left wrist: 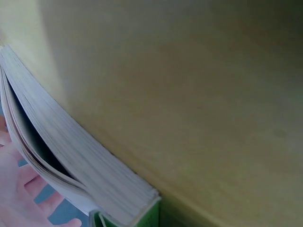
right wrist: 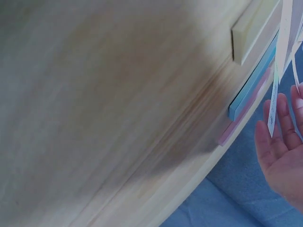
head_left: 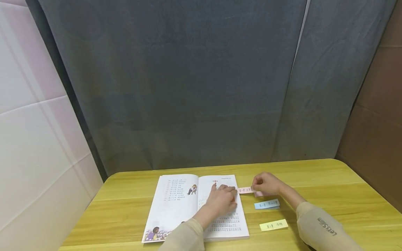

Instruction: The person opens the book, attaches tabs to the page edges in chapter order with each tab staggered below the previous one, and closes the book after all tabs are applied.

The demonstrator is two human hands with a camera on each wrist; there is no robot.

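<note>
An open book [head_left: 176, 205] lies on the yellow wooden table [head_left: 329, 188]. My left hand [head_left: 223, 197] rests flat on its right page, fingers stretched toward the page's right edge. My right hand [head_left: 257, 184] pinches a pink sticky note [head_left: 245, 190] just off that edge, next to my left fingertips. A pink pad [head_left: 259, 194] peeks out under my right hand. The left wrist view shows the book's page block [left wrist: 80, 161] from the side and my fingers [left wrist: 19, 189]. In the right wrist view a paper strip [right wrist: 274, 101] stands at my fingertips [right wrist: 284, 123].
A blue sticky pad [head_left: 267, 204] and a yellow one [head_left: 274, 225] lie right of the book, toward the front. From the right wrist the yellow [right wrist: 251, 33], blue [right wrist: 251, 90] and pink [right wrist: 244, 116] pads show edge-on. A grey curtain [head_left: 194, 87] hangs behind the table.
</note>
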